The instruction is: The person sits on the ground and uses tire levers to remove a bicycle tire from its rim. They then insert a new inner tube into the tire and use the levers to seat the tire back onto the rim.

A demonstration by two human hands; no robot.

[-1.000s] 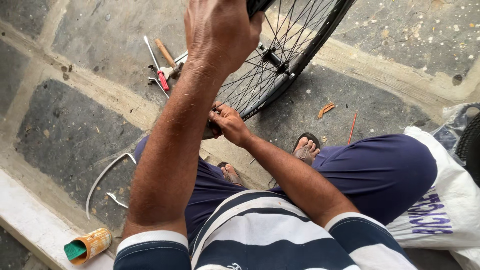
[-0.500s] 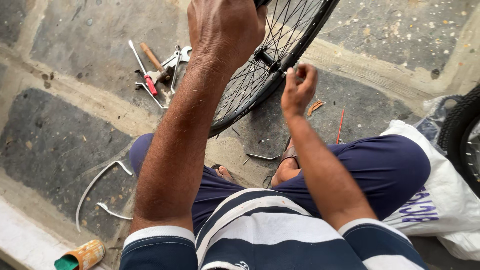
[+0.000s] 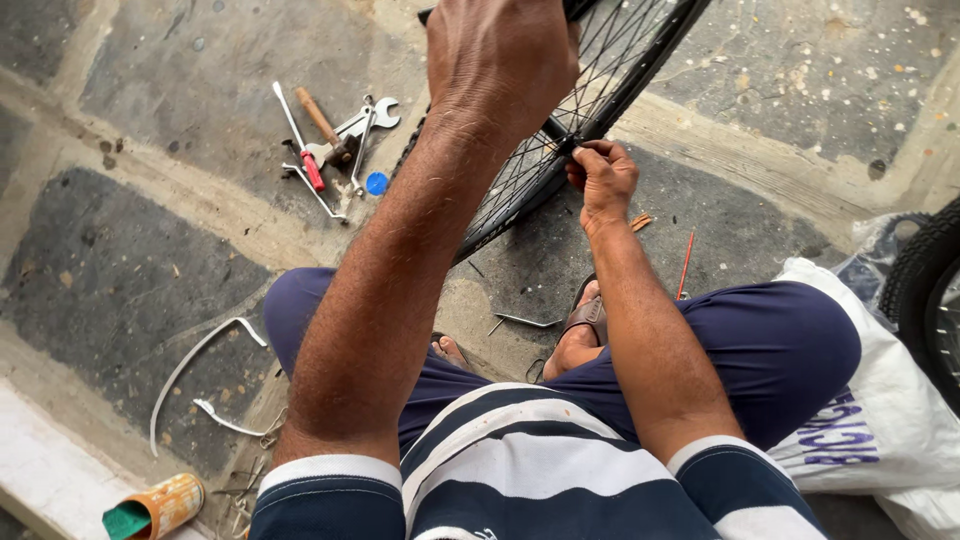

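Fingertips of the right hand (image 3: 600,175) are pinched on a thin spoke close to the hub (image 3: 560,135) of the bicycle wheel (image 3: 520,190), while the left hand (image 3: 500,60) is clenched over the black rim at the top, so the wheel is held upright between both grips. A slip could be judged likely at the pinch: the spokes are smooth, taut wires set close together, and a fingertip could be nipped between two of them if the rim were let turn. Beyond the left hand's fingers, wrenches and a red-handled screwdriver (image 3: 300,150) lie heaped on rough, speckled stone. Below the right fingers a sandalled foot (image 3: 585,320) is tucked, where a dropped rim might land. A dented orange can (image 3: 155,508) lies well apart.
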